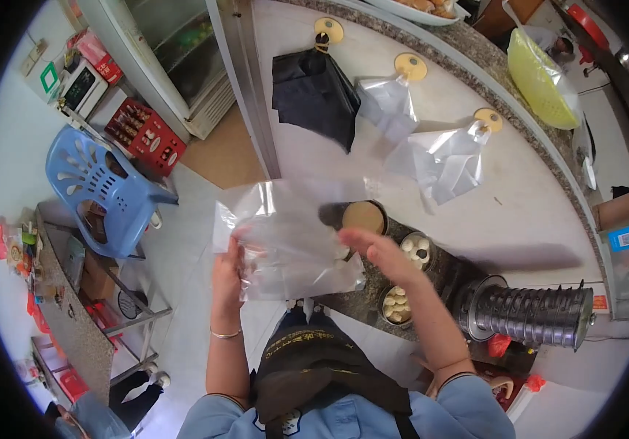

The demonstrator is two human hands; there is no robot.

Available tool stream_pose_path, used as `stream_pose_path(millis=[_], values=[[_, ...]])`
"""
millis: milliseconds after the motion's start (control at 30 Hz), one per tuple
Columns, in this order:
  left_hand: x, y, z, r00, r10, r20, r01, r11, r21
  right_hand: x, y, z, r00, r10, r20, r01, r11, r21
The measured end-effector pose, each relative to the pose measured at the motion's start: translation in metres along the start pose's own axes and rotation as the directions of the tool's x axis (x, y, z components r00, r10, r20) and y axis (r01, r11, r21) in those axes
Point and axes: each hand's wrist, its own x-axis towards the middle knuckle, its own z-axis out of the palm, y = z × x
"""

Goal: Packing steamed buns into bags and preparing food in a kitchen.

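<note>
My left hand (229,269) grips the left side of a large clear plastic bag (287,258), spread out in front of me above the counter's edge. My right hand (383,255) is slightly blurred at the bag's right side. Its fingers are stretched out and it holds nothing that I can see; whether it touches the plastic is unclear. Just beyond it stands a round steamer with a tan surface (363,218). Two round steamers of small pale buns, one farther off (416,248) and one nearer (395,306), sit beside my right forearm.
A tall stack of metal steamers (534,313) stands at the right. Black bags (314,93) and clear bags (446,159) hang from wall hooks. On the left are a blue plastic chair (111,186), a red bottle crate (147,134) and a stone-topped table (73,307). Another person (100,411) is at lower left.
</note>
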Motion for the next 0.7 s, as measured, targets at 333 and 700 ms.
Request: stream_pose_path(millis=[333, 700], values=[[0.0, -0.048, -0.024, 0.966, 0.001, 0.258, -0.064, 0.969, 0.238, -0.016, 0.049, 0.036, 0.947, 0.108, -0.302, -0.1, 0.994, 0.04], [-0.022, -0.118, 0.058, 0.756, -0.043, 0.653, -0.373, 0.792, 0.484, -0.057, 0.121, 0.061, 0.729, 0.354, -0.587, -0.12, 0.909, 0.399]])
